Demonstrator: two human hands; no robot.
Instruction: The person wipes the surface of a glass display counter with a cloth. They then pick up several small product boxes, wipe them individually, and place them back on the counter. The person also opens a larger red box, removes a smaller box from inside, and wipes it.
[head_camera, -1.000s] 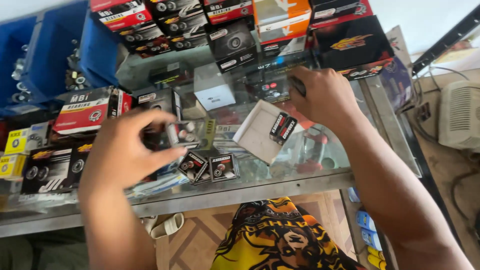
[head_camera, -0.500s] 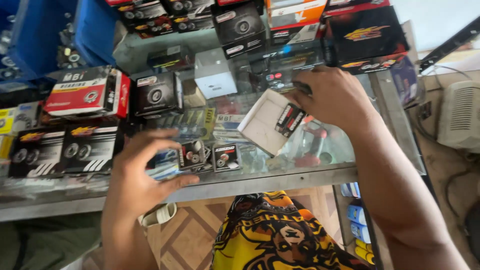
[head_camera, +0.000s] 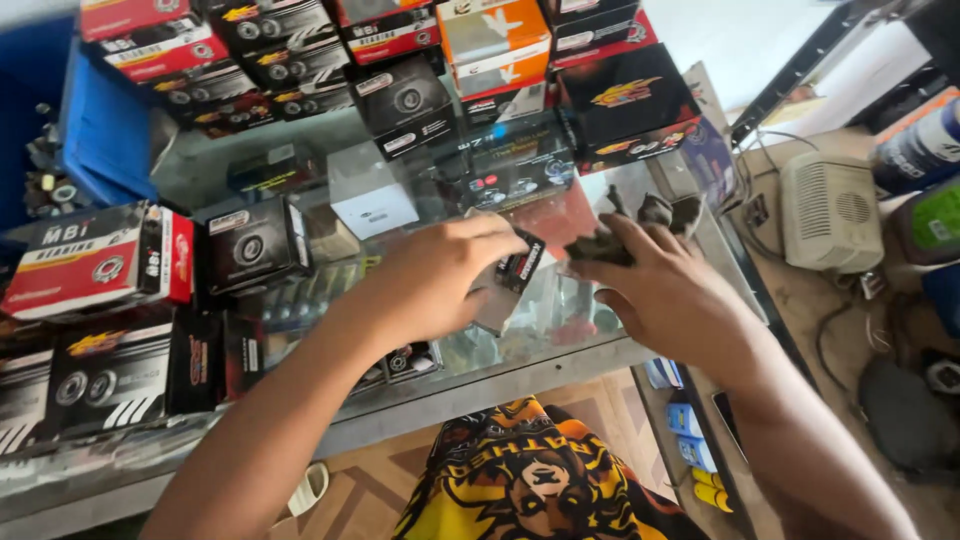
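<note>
A glass counter (head_camera: 300, 165) fills most of the frame, its metal front edge running from lower left to the middle right. Stacked along the top of the frame stand black, red and orange boxes (head_camera: 400, 100), with a large black box with a flame mark (head_camera: 625, 105) at upper centre right. At the left edge lies a red and white box (head_camera: 95, 260), and black boxes (head_camera: 250, 245) sit beside it toward the centre. A blue bin (head_camera: 100, 135) shows at upper left. On a wooden surface at the right of the frame stands a pale speaker-like unit (head_camera: 830, 210).

In the middle of the frame the left hand (head_camera: 430, 280) reaches in from the lower left and grips a small flat packet (head_camera: 515, 275), grey with a black and red end, thumb and fingers curled and pinched on it just above the glass. Just beside it, the right hand (head_camera: 670, 295) comes in from the lower right; its fingers are bent and closed around a small dark part (head_camera: 600, 248), too blurred to tell more. The two hands are near each other but apart

A yellow and black patterned garment (head_camera: 530, 480) shows at the bottom centre
</note>
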